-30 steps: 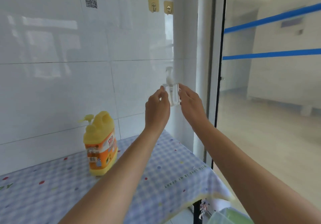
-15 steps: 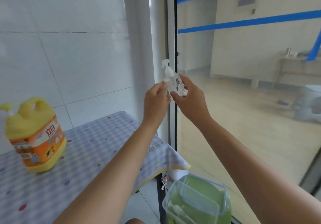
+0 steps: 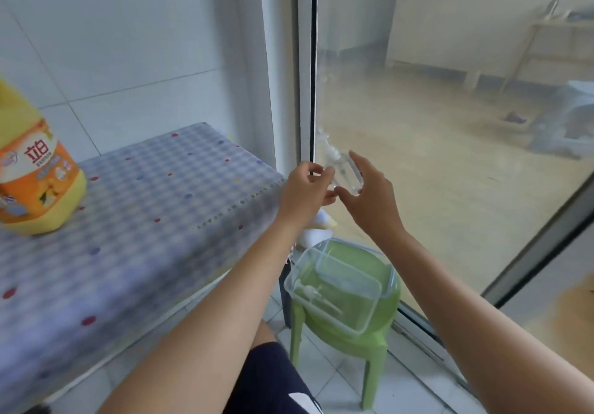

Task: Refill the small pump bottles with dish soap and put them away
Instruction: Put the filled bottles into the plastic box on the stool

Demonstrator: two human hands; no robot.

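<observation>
A small clear pump bottle [image 3: 344, 171] with a white pump head is held tilted in the air, beyond the table's right edge. My left hand [image 3: 305, 190] pinches it near the neck. My right hand [image 3: 369, 195] cups its body from the right, thumb under the base. The big yellow-and-orange dish soap jug [image 3: 30, 169] stands on the checked tablecloth [image 3: 160, 208] at the far left. Below my hands a clear plastic storage box [image 3: 340, 281] sits on a green stool [image 3: 379, 310]; a white pump part lies inside it.
A white tiled wall runs behind the table. A glass sliding door with a black frame edge [image 3: 312, 69] stands just behind the bottle. My knee in dark shorts [image 3: 273, 378] is under the table's edge, next to the stool.
The view has swung right and down, off the wall and onto the stool and box. Both hands have carried the small bottle from chest height by the wall lower, to above the box.
</observation>
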